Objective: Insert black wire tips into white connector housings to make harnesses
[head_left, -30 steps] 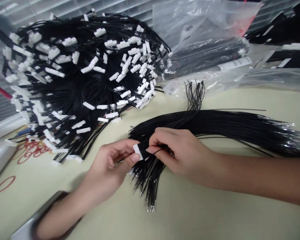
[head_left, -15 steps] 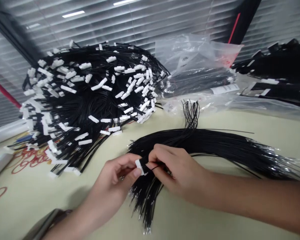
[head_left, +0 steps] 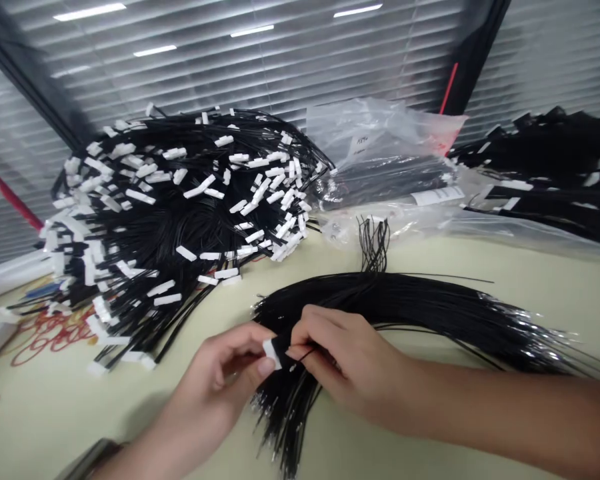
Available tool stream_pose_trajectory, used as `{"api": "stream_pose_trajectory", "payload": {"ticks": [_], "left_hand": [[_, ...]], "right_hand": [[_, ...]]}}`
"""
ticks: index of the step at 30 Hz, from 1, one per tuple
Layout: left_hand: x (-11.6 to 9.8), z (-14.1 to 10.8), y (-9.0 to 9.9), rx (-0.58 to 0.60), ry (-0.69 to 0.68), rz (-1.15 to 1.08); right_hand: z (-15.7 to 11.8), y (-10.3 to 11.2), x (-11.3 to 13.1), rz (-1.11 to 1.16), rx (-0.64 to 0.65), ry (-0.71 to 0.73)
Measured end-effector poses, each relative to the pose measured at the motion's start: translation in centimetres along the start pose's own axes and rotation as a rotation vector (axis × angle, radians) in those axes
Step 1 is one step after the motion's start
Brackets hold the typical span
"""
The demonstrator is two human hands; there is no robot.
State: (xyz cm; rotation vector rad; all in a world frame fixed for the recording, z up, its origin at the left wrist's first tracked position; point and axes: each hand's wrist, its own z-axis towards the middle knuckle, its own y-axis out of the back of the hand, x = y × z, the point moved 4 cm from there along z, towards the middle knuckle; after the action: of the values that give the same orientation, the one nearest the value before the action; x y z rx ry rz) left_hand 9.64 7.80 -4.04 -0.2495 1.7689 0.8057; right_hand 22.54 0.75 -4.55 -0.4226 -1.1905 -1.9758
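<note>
Between thumb and fingers, my left hand (head_left: 225, 380) pinches a small white connector housing (head_left: 272, 354). My right hand (head_left: 347, 350) is closed on a thin black wire (head_left: 306, 355) just right of the connector, its bare end pointing toward the left hand. Whether that wire's end touches the housing I cannot tell. Beneath both hands lies a long bundle of loose black wires (head_left: 430, 300) with shiny metal terminals at its ends. More wire ends (head_left: 285, 427) hang down toward me below the hands.
A big heap of black wires with white connectors (head_left: 190, 200) fills the back left. Clear plastic bags (head_left: 380, 167) lie behind the bundle, and more black harnesses (head_left: 540, 147) at the right. Red rubber bands (head_left: 50, 333) are scattered on the left of the table (head_left: 190, 407).
The whole view has tilted up slightly, so the table things sit lower. My right hand has shifted a little along the wire beside the connector; both hands keep their pinch.
</note>
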Motion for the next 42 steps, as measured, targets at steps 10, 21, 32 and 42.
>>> {"api": "stream_pose_trajectory", "payload": {"ticks": [10,21,32,42], "left_hand": [[-0.5,0.5,1.0,-0.057,-0.082,0.064],[0.1,1.3,1.7,-0.065,-0.049,0.011],[0.7,2.0,2.6,-0.071,0.017,-0.125],[0.7,1.8,2.3,-0.010,-0.024,-0.194]], "right_hand": [[1.0,1.6,-0.3,-0.136,-0.037,0.109],[-0.7,2.0,2.8,-0.257,0.379,0.209],[-0.9,1.3,1.4,-0.396,0.534,0.180],[0.4,0.8,0.3,0.004,0.286,-0.190]]}}
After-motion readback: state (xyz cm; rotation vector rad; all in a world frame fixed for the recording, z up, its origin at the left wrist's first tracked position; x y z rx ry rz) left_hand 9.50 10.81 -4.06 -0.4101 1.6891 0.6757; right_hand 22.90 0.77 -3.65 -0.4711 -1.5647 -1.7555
